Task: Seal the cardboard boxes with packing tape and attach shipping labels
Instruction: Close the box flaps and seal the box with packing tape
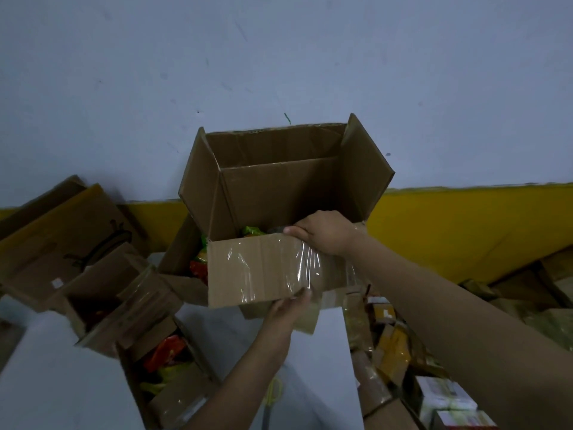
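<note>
An open cardboard box (279, 193) is lifted in front of the wall, its flaps standing up. Colourful snack packets (252, 231) show inside it. Clear tape (279, 268) shines across its near flap. My right hand (322, 232) grips the top edge of that near flap, fingers curled over it. My left hand (291, 305) holds the flap's lower edge from below, thumb pressed against the front.
A second open box (167, 361) with red and yellow packets lies at lower left on the white table (62, 383). More empty cartons (62, 237) are stacked at the left. Small parcels (393, 346) pile up at the right. Yellow-handled scissors (273, 392) lie on the table.
</note>
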The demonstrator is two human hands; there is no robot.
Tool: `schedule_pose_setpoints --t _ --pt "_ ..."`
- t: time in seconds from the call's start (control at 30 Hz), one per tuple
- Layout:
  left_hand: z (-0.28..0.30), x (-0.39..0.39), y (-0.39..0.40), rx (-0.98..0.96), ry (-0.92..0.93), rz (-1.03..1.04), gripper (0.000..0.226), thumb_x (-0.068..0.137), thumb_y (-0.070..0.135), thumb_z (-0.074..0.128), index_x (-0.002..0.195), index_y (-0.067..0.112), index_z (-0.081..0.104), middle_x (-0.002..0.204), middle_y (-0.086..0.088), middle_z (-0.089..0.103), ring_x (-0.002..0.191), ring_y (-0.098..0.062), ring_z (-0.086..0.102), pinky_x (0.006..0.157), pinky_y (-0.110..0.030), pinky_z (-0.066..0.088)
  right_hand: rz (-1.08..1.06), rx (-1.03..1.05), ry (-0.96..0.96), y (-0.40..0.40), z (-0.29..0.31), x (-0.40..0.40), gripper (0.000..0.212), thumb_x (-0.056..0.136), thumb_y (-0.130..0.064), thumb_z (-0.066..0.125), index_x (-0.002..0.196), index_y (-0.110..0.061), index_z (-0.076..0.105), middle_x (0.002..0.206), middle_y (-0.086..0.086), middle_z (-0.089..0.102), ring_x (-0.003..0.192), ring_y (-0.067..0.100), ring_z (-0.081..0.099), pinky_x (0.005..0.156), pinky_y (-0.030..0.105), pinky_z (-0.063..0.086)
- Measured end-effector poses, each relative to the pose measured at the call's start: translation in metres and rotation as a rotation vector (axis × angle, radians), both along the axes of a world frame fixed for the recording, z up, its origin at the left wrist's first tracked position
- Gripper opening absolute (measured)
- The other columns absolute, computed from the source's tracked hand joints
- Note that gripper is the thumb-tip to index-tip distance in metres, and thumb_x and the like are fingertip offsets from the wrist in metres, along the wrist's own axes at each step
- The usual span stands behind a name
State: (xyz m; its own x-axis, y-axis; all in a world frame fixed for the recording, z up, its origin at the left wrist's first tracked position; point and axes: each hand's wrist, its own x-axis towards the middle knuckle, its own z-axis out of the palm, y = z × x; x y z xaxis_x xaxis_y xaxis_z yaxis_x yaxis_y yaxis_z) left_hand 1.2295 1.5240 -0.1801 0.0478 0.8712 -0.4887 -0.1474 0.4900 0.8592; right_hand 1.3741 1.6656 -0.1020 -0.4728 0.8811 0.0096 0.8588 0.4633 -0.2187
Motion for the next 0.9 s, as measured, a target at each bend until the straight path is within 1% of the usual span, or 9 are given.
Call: schedule_pose_setpoints --t 0.13,0.37,0.43,0.5,0.6,0.67,0.73,0.8,0.9 --pt "0.01 0.004 -0.001 0.08 -0.026 0.069 0.076 0.061 0.062 0.085 0.123 0.021 0.069 0.12 0.009 0.072 0.115 -0.015 0.064 0.11 -0.04 0.043 -0.002 -0.084 0.036 0.003 0.003 0.001 0.062 0.098 -0.064 0.025 0.108 -0.023 0.07 0.092 -0.003 0.069 0.083 0.013 0.061 0.075 0.034 0.044" --pt "0.018 0.004 -0.004 0.147 -0.002 0.053 0.033 0.084 0.037 0.077 0.114 0.023 0.072 0.111 0.011 0.075 0.109 -0.012 0.067 0.097 -0.029 0.048 -0.059 -0.169 0.046 0.001 0.007 -0.001 0.06 0.099 -0.062 0.029 0.107 -0.02 0.071 0.095 0.0 0.069 0.087 0.015 0.062 0.08 0.036 0.047" --pt "0.026 0.005 -0.003 0.198 0.01 0.048 0.031 0.087 0.031 0.075 0.116 0.022 0.072 0.112 0.01 0.075 0.107 -0.012 0.068 0.096 -0.029 0.049 -0.07 -0.169 0.049 -0.002 0.014 -0.002 0.058 0.1 -0.06 0.03 0.108 -0.019 0.07 0.099 0.002 0.069 0.09 0.017 0.063 0.082 0.038 0.048" --pt "0.04 0.005 -0.001 0.238 0.004 0.025 0.025 0.089 0.026 0.072 0.113 0.019 0.073 0.107 0.009 0.076 0.101 -0.009 0.07 0.091 -0.025 0.052 -0.034 -0.154 0.05 -0.011 0.024 -0.005 0.05 0.103 -0.054 0.032 0.119 -0.021 0.067 0.11 0.001 0.068 0.1 0.019 0.062 0.086 0.039 0.048" --pt "0.066 0.005 0.006 0.276 0.02 -0.01 0.008 0.093 0.024 0.068 0.098 0.02 0.074 0.088 0.014 0.077 0.086 0.0 0.07 0.071 -0.011 0.05 0.054 -0.018 0.008 -0.036 0.041 -0.001 0.047 0.103 -0.051 0.034 0.14 -0.028 0.052 0.142 -0.004 0.054 0.126 0.017 0.051 0.102 0.037 0.042" --pt "0.08 0.002 0.012 0.323 0.024 -0.038 0.012 0.095 0.023 0.064 0.098 0.016 0.073 0.081 0.016 0.076 0.077 0.004 0.07 0.062 -0.006 0.047 0.061 0.034 0.026 -0.053 0.054 0.016 0.051 0.1 -0.057 0.037 0.145 -0.034 0.046 0.148 -0.01 0.048 0.131 0.012 0.046 0.107 0.036 0.039" --pt "0.09 0.0 0.019 0.372 0.044 -0.05 0.02 0.096 0.024 0.062 0.102 0.009 0.073 0.08 0.012 0.077 0.075 0.004 0.07 0.06 -0.005 0.046 0.071 -0.046 0.11 -0.067 0.068 0.037 0.054 0.095 -0.061 0.043 0.144 -0.039 0.045 0.141 -0.017 0.053 0.124 0.004 0.05 0.103 0.033 0.045" --pt "0.101 -0.002 0.024 0.425 0.08 -0.059 0.028 0.094 0.03 0.062 0.103 0.007 0.075 0.085 0.006 0.078 0.078 -0.001 0.071 0.062 -0.007 0.048 0.079 -0.128 0.105 -0.072 0.079 0.047 0.058 0.092 -0.063 0.049 0.146 -0.043 0.041 0.143 -0.022 0.05 0.127 0.0 0.047 0.104 0.029 0.044" --pt "0.113 -0.003 0.036 0.503 0.142 -0.086 0.029 0.098 0.033 0.055 0.099 0.013 0.076 0.088 0.004 0.078 0.082 -0.005 0.072 0.067 -0.012 0.051 0.044 -0.087 0.052 -0.064 0.09 0.045 0.055 0.093 -0.06 0.051 0.144 -0.042 0.044 0.137 -0.019 0.056 0.121 0.005 0.052 0.095 0.027 0.047"
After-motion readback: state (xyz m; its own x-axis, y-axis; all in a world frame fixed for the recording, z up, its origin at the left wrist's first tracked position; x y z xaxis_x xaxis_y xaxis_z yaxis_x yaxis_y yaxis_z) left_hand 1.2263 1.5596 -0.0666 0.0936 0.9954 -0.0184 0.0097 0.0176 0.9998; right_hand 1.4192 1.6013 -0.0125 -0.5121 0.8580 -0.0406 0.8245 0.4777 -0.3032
